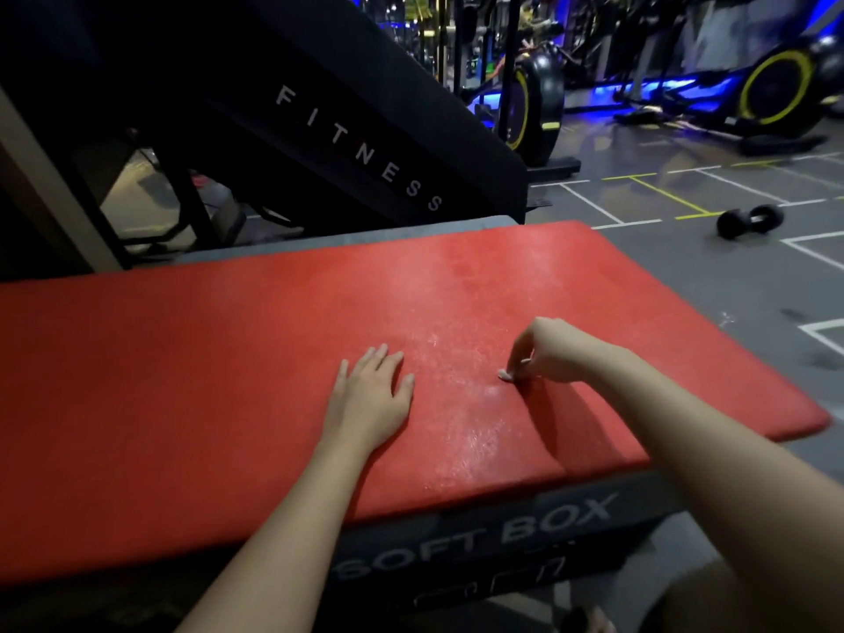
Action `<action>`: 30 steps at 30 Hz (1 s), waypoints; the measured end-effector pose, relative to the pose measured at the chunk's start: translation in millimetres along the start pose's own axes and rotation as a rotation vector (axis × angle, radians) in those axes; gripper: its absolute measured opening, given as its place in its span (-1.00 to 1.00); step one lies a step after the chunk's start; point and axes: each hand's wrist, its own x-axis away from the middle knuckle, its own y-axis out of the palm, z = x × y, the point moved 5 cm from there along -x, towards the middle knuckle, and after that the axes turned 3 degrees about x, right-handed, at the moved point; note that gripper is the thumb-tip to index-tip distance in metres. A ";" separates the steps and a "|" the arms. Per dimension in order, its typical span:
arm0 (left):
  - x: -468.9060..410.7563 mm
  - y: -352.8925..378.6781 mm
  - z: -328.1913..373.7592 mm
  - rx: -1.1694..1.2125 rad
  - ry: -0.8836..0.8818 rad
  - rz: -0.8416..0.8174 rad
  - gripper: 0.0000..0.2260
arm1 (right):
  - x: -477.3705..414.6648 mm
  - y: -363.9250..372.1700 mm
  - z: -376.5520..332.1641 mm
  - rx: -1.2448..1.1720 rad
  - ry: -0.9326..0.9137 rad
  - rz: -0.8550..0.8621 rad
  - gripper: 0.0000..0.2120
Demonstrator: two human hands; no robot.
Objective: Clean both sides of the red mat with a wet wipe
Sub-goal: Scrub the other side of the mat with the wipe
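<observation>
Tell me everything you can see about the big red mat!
The red mat is a wide, thick pad with rounded corners and a scuffed top showing whitish marks near the middle. It lies flat on a dark box printed SOFT BOX, and its right end seems to overhang. The left hand rests flat on it; the right hand pinches a small white wipe against it.

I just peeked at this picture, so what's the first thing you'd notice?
The big red mat fills the middle, lying on a grey box marked SOFT BOX. On it, the left hand rests flat while the right hand pinches a small white wipe against it. A black dumbbell lies on the floor at the far right.
</observation>
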 end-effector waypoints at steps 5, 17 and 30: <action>1.7 3.0 -0.7 0.003 -0.017 -0.009 -0.52 | 20.5 11.5 -5.2 -0.059 -0.081 0.269 -0.83; 3.9 -0.1 -4.6 -0.005 -0.001 -0.075 -0.49 | 97.6 13.8 -1.7 -0.023 -0.083 0.073 -0.81; 8.9 1.5 -5.1 -0.003 0.011 -0.082 -0.50 | 145.2 20.7 -5.1 -0.190 -0.160 0.030 -0.81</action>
